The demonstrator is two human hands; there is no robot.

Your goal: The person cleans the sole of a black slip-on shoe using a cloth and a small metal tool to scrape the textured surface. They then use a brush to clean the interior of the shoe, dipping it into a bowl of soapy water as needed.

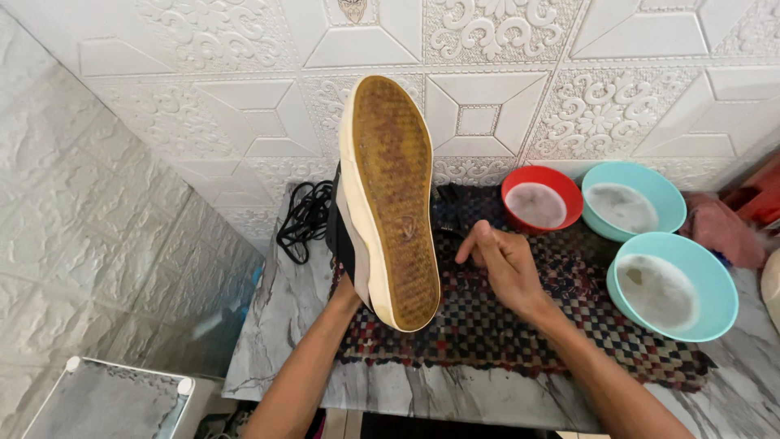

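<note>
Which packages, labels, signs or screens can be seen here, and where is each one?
No packages, signs or screens show.
Only mark: a small embossed emblem on the dirty tan sole of the shoe, which the left hand holds up from behind, sole toward the camera; the hand itself is hidden.
</note>
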